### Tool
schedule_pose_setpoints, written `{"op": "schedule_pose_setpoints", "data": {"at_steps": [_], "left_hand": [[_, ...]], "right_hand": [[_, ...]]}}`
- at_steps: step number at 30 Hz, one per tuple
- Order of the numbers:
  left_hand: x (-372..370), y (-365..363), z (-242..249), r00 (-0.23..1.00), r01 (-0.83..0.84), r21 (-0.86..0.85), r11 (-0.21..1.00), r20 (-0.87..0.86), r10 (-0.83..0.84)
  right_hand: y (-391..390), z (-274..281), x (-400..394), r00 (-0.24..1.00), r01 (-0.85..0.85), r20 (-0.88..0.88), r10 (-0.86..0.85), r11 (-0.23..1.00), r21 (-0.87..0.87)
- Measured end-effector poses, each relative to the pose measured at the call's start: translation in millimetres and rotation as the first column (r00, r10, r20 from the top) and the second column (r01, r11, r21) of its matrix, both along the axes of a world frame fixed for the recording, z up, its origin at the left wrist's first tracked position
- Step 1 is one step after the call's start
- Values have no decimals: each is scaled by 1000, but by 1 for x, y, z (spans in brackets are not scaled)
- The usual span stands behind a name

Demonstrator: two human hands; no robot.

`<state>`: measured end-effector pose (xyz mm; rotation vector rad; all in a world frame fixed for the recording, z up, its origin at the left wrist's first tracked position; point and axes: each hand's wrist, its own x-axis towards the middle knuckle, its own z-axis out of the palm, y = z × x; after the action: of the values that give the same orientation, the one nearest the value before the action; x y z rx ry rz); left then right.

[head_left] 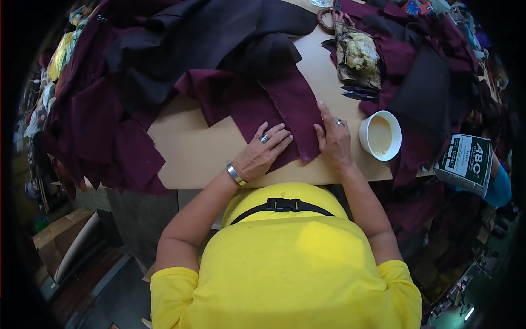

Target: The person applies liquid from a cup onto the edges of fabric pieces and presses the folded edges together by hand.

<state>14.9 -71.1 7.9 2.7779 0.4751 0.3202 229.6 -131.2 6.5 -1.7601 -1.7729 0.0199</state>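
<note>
Maroon cloth (293, 104) lies on the light table (189, 145) in front of me, its lower end reaching near the front edge. My left hand (266, 148) rests flat on this cloth with fingers stretched, a ring and a metal bracelet on it. At the cloth's right edge is my right hand (335, 137), its fingers apart, the index finger pointing away from me. A white cup (380, 136) with pale, creamy contents stands just right of my right hand. Dark cloth (219, 35) covers the upper end of the maroon piece.
Maroon cloth (104, 131) hangs over the table's left edge. Scissors (327, 19), a board with a pale lump (360, 52) and dark snips (359, 92) lie beyond the cup. More cloth (422, 82) heaps at right, near a green-and-white box (464, 163) beside a blue sleeve (499, 186).
</note>
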Motion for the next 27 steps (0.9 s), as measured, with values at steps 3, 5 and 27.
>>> {"op": "schedule_pose_setpoints", "data": {"at_steps": [3,5,27], "left_hand": [[1,-1,-1,1000,2,34,999,-16,-2],[2,-1,-2,1000,-3,41,999,-20,3],[3,-17,1,981,125,93,988,-159,-109]], "right_hand": [[0,2,0,998,-35,-51,36,999,27],[0,2,1,997,-37,-67,38,999,18],[-1,-2,3,998,-55,-12,55,998,-10]]}}
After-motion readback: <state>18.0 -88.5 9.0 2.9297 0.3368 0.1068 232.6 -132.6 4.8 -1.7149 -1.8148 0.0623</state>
